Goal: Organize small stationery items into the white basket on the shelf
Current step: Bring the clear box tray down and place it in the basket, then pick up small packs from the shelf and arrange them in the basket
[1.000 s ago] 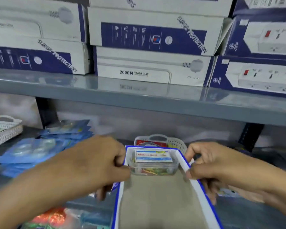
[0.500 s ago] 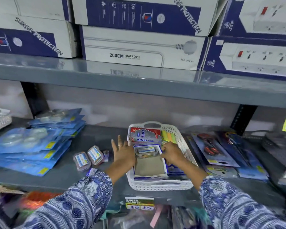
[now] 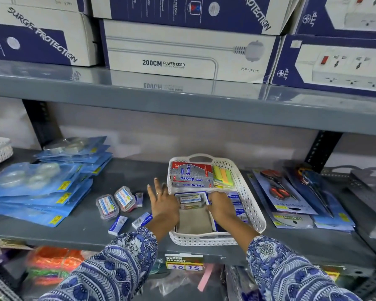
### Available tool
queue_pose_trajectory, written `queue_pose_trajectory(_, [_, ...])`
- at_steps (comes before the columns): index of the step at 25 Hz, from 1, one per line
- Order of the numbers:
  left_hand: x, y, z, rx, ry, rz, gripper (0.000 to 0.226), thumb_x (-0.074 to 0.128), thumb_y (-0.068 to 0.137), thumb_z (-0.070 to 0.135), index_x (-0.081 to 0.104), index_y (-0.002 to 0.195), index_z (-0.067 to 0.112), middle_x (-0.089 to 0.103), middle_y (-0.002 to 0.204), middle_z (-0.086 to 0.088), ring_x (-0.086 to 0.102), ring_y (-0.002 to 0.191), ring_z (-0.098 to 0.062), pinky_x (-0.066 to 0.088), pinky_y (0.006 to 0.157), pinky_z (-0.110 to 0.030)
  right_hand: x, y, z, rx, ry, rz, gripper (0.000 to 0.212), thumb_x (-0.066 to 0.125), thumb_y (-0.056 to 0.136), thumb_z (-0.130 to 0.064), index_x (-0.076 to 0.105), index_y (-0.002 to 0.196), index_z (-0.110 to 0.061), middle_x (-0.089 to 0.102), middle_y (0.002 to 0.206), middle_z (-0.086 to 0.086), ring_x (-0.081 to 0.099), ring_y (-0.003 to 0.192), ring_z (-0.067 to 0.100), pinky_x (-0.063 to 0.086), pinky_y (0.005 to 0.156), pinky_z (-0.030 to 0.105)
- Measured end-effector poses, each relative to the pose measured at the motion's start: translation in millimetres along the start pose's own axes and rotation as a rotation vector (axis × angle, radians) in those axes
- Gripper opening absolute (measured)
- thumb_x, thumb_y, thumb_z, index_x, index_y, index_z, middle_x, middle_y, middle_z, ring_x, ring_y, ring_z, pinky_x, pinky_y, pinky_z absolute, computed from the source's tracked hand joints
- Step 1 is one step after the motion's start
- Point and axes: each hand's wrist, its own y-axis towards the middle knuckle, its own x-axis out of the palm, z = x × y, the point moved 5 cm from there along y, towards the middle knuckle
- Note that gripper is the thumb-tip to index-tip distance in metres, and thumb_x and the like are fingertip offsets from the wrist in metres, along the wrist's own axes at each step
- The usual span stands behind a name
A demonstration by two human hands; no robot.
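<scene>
- The fingers of the left hand (image 3: 163,203) are spread wide, at the left rim of the basket (image 3: 251,205).
- The right hand (image 3: 220,205) bends its fingers onto a blue-edged tray (image 3: 194,220) in the basket.
- A clear box (image 3: 190,200) sits in the tray.
- More little boxes (image 3: 115,204) lie on the shelf (image 3: 139,177), left of the basket.

Shop, grey metal shelving (image 3: 182,105), boxed power strips (image 3: 182,51), price tag (image 3: 183,262) (seemingly "Super Market"), packaged scissors (image 3: 278,192)
</scene>
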Motion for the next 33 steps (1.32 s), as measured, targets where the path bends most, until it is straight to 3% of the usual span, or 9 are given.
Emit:
queue_pose_trajectory(7, [4.6, 5.5, 1.3, -0.007, 0.107, -0.058, 0.053, 0.06, 0.084, 0.029, 0.048, 0.132, 0.01, 0.011, 0.158, -0.015, -0.013, 0.144, -0.04, -0.009, 0.115, -0.057, 5.4, 3.6, -4.9, 0.008, -0.141, 0.009, 0.019, 0.057, 0.088, -0.004, 0.061, 0.106, -0.003, 0.067, 0.112, 0.017, 0.064, 0.103, 0.033, 0.051, 0.078, 0.036])
queue_pose_trajectory(11, [6.3, 11.9, 0.5, -0.034, 0.087, -0.092, 0.05, 0.059, 0.083, 0.026, 0.049, 0.13, 0.009, 0.02, 0.155, -0.015, -0.005, 0.145, -0.039, -0.002, 0.117, -0.055, 6.6, 5.8, -6.9, -0.001, -0.163, -0.033, 0.023, 0.055, 0.088, 0.001, 0.058, 0.11, -0.001, 0.064, 0.117, 0.019, 0.061, 0.107, 0.034, 0.046, 0.072, 0.035])
queue_pose_trajectory(18, [11.6, 19.2, -3.2, -0.076, -0.016, -0.098, 0.05, 0.059, 0.084, 0.028, 0.049, 0.129, 0.008, 0.033, 0.149, -0.01, 0.011, 0.143, -0.032, 0.012, 0.118, -0.048, 4.8, 4.8, -6.5, -0.04, -0.209, -0.047, 0.025, 0.054, 0.089, -0.002, 0.056, 0.114, -0.002, 0.061, 0.122, 0.019, 0.059, 0.112, 0.036, 0.05, 0.086, 0.04])
queue_pose_trajectory(26, [16.8, 19.8, -7.7, -0.075, -0.178, -0.066, 0.058, 0.064, 0.081, 0.035, 0.049, 0.128, 0.006, 0.032, 0.147, -0.013, 0.015, 0.142, -0.033, 0.022, 0.114, -0.045, 2.5, 5.1, -6.1, -0.035, -0.111, -0.043, 0.025, 0.063, 0.082, -0.005, 0.059, 0.107, -0.005, 0.064, 0.116, 0.016, 0.061, 0.106, 0.034, 0.048, 0.075, 0.034])
queue_pose_trajectory(33, [-18.0, 11.3, -39.7, -0.036, -0.416, 0.207, 0.041, 0.059, 0.086, 0.034, 0.056, 0.121, 0.013, 0.035, 0.146, -0.01, 0.022, 0.138, -0.032, 0.027, 0.112, -0.043, -24.0, 3.0, -50.7, -0.173, 0.005, 0.047, 0.019, 0.064, 0.085, -0.012, 0.065, 0.103, -0.009, 0.068, 0.108, 0.012, 0.065, 0.095, 0.028, 0.05, 0.078, 0.031])
